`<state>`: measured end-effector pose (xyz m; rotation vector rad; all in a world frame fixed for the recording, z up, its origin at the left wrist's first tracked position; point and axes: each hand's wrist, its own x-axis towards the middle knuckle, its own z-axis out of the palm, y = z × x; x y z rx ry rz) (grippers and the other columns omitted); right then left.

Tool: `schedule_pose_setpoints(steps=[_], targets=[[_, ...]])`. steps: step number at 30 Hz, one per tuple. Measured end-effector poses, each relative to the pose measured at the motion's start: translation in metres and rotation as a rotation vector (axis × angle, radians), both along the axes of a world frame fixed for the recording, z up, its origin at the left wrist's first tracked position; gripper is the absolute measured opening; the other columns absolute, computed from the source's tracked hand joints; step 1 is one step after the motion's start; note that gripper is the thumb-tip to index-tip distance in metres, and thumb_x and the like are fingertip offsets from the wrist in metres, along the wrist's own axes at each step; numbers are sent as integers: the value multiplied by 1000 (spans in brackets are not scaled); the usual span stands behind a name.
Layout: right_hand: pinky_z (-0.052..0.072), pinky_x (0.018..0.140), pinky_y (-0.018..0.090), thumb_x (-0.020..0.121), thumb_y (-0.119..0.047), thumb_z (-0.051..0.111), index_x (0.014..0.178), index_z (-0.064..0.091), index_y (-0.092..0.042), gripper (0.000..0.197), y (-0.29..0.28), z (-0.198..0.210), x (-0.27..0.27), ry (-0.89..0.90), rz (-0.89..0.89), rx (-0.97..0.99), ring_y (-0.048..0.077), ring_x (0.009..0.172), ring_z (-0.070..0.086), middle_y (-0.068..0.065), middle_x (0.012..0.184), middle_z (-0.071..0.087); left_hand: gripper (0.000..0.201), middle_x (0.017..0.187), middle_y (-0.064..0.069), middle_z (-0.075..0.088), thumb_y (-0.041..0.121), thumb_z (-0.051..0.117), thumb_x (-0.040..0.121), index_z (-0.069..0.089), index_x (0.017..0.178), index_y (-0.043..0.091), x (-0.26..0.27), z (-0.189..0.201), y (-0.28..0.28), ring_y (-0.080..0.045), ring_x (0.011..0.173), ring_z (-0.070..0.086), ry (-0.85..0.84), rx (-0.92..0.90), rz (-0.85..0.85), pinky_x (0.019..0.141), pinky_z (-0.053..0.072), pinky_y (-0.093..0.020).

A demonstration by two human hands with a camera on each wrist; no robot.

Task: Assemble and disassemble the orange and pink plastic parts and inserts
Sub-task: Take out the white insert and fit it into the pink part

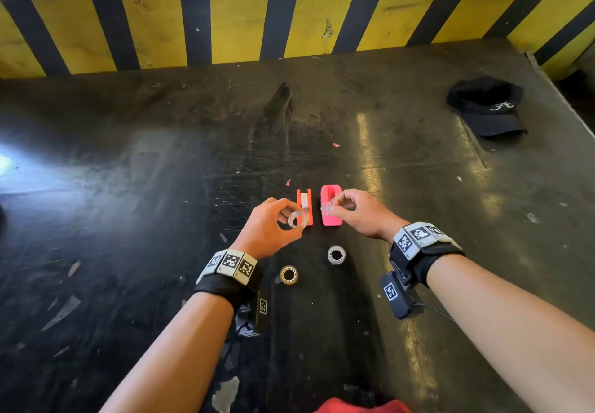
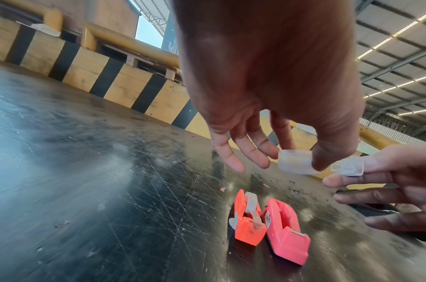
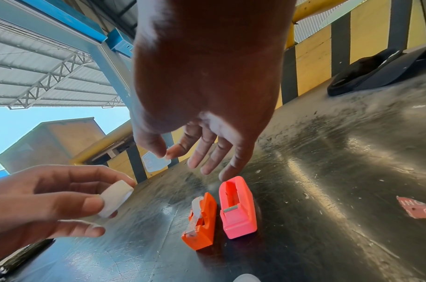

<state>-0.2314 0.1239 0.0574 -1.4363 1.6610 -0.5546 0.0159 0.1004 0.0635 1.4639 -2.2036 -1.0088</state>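
Head view shows my left hand [image 1: 269,229] pinching a clear tape roll [image 1: 297,219] and my right hand [image 1: 360,214] pinching its clear hub insert [image 1: 327,209], ready to mate above the empty pink dispenser [image 1: 331,204] beside the orange dispenser [image 1: 305,206] on the tabletop [image 1: 161,187].

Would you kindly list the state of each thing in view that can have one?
Orange dispenser: on the table, tape loaded.
Pink dispenser: on the table, cavity empty.
Clear tape roll: held off the table by the left hand.
Clear insert: pinched by the right hand, not fitted.
Yellowish roll: lying loose on the table.
White roll: lying loose on the table.
Black cap: lying on the table.
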Motion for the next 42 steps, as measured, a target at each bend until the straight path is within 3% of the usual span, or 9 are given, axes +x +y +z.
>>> schedule_pose_setpoints(steps=[8,14,17,22,29,32,36,38,42], targets=[[55,100,41,96,-28,71,102,74,-18,11,1,-1,-1,4,-15,5,19,108,69,1,115,74,36,109,2,65,31,85,78,71,112,28,-7,-40,5,-17,99,65,-251,104,-15,92,56,-35],[55,95,38,95,-37,73,100,75,-19,19,10,-9,-8,1,-14,52,17,103,69,-2,109,74,35,111,0,65,33,85,77,71,109,30,-27,-76,28,-22,105,67,-357,218,-45,94,57,-43],[57,97,44,94,-34,72,93,72,-22,12,14,-14,-13,-9,-6,62,20,101,70,0,105,75,50,120,-1,64,43,83,77,65,121,31,-34,-85,36,-23,116,62,-405,197,-36,98,53,-49],[56,94,37,96,-29,72,95,73,-20,9,13,-16,-18,0,-6,77,17,98,70,-3,100,75,64,135,-2,56,48,76,82,52,140,32,-63,-77,36,-27,129,51,-448,48,-172,108,42,-52],[53,84,29,98,-32,72,102,73,-17,15,20,-14,-24,5,5,102,16,98,69,-1,104,73,57,140,-5,57,43,68,90,51,143,29,-104,-72,38,-30,131,52,-594,30,-303,111,40,-53],[56,90,38,92,-46,72,99,73,-25,22,27,-11,-33,21,-10,134,16,99,69,-4,104,73,48,128,-4,65,41,70,88,60,133,26,-102,-71,37,-27,121,60,-502,85,-235,108,47,-51],[58,97,49,91,-42,72,93,72,-27,15,36,-14,-44,48,-45,133,17,97,71,-5,100,75,25,107,5,78,37,73,86,73,109,28,-80,-58,23,-14,102,73,-67,355,39,96,57,-34],[56,98,51,85,-54,70,90,72,-30,24,39,-16,-43,48,-59,141,15,96,71,-9,98,75,17,99,4,80,29,72,88,77,104,29,-68,-46,13,-15,96,75,113,427,161,91,60,-34],[54,82,25,98,-33,71,102,74,-18,16,33,-10,-27,-15,8,117,17,100,69,-1,105,74,19,106,-13,79,15,69,96,73,114,18,-53,-20,3,-20,99,77,346,565,202,86,63,-30]])
